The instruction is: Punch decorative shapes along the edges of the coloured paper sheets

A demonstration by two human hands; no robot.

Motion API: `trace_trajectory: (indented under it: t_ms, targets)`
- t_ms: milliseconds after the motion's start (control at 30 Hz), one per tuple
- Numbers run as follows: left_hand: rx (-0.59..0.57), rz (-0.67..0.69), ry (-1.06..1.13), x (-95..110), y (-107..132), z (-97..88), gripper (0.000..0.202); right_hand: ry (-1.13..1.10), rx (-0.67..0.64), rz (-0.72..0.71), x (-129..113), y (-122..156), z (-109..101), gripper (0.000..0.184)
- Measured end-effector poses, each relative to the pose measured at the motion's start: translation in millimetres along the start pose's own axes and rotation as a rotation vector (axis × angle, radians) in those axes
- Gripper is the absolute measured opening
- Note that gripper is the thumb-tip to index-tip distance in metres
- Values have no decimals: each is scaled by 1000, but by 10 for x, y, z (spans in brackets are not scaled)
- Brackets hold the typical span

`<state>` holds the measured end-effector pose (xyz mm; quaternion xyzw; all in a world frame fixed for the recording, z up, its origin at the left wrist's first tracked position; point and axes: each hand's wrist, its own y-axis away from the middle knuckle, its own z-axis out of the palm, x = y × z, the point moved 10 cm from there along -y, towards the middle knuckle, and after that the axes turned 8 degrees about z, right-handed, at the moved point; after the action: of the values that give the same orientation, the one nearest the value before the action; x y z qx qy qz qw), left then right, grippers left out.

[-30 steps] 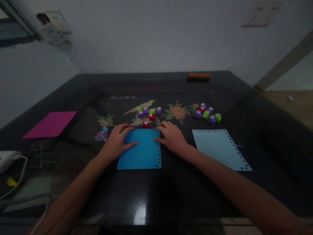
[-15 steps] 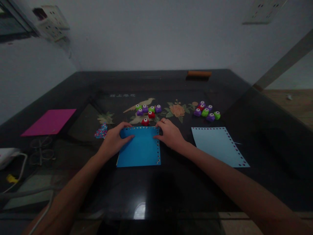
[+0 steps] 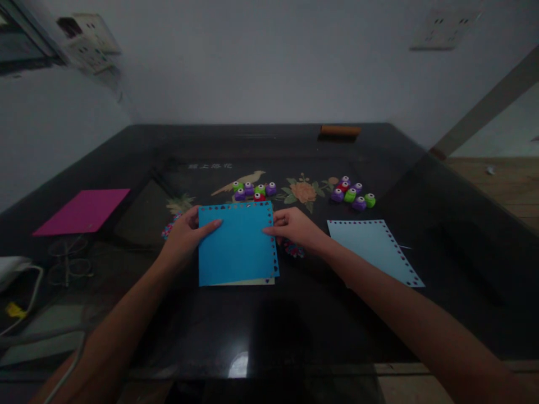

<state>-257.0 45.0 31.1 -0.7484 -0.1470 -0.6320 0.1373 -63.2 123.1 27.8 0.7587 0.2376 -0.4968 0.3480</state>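
A blue sheet of paper (image 3: 236, 247), punched with small holes along its top and right edges, is raised at its far edge. My left hand (image 3: 184, 231) grips its upper left side, thumb on top and fingers behind. At the right edge, my right hand (image 3: 295, 229) pinches the sheet between thumb and fingers. A pale yellowish sheet (image 3: 263, 281) shows under the near edge. Beyond the paper stand several small green, purple and red eye-shaped craft punches (image 3: 260, 190). Colourful bits (image 3: 293, 248) lie below my right hand, and more bits (image 3: 167, 230) beside my left.
On the right lies a light blue punched sheet (image 3: 366, 244), with another group of craft punches (image 3: 350, 194) beyond it. A magenta sheet (image 3: 84, 210) and scissors (image 3: 67, 261) are at left. A brown roll-like object (image 3: 340, 130) lies at the table's (image 3: 252, 325) back.
Both hands have lifted the blue sheet's far edge, which now hides the nearest red punch. The yellowish sheet shows more underneath, and colourful bits have come into view below my right hand.
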Motion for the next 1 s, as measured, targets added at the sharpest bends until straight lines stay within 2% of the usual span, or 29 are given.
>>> trace_trajectory:
  t_ms: [133,267,433,500,600,733,900,1000]
  targets:
    - [-93,-20,101,-41,35,104,49,-32,67,-4,-57,58,-142,25]
    - [-239,-67,-20,-129,130,246,44,-49,137,-4,-105,188,-315,25]
    - [-485,2,-195,-72,272,615,43,-42,220,-9,-107,430,-509,25]
    - [-535,48,-224,10,301,753,46,-40,227,-20,-100,538,-569,24]
    - [-536,91,-245,140,304,894,43,-31,251,-57,-92,715,-679,24]
    - [-456,134,-259,282,248,1024,40,-66,301,-73,11,929,-833,29]
    - [-439,152,-274,302,210,1256,39,-125,350,-65,204,1072,-928,26]
    - [-423,151,-278,280,218,1304,38,-139,364,-55,281,1089,-940,26]
